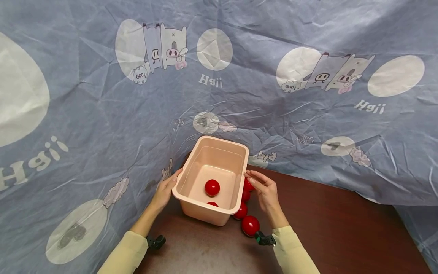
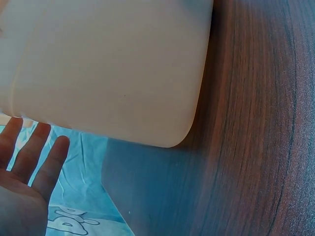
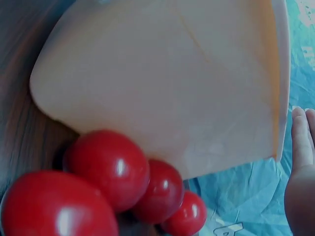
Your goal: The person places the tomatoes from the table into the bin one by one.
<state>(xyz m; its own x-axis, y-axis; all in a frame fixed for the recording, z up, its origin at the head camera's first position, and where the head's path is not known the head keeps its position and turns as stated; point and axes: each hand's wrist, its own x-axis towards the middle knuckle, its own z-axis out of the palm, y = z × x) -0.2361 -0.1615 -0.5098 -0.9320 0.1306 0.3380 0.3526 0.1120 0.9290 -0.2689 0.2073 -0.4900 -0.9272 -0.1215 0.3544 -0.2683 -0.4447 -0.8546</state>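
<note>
A pale pink plastic bin (image 1: 205, 214) stands on the table between my two hands, with its open top showing. One red ball (image 1: 212, 188) lies on its floor, and a second red ball (image 1: 212, 204) is partly hidden by the near rim. My left hand (image 1: 165, 191) touches the bin's left side near the rim, with fairly straight fingers (image 2: 50, 164) in the left wrist view. On the opposite side, my right hand (image 1: 267, 192) is beside the rim, holding nothing. Straight fingers (image 3: 301, 137) show there in the right wrist view. Several red balls (image 3: 107, 169) line the bin's right side.
The brown wooden table (image 1: 318, 224) extends to the right and toward me. A blue-grey printed sheet (image 1: 260, 95) hangs behind and to the left, close to the bin. The nearest loose ball (image 1: 250, 226) sits by the right wrist's dark strap (image 1: 265, 239).
</note>
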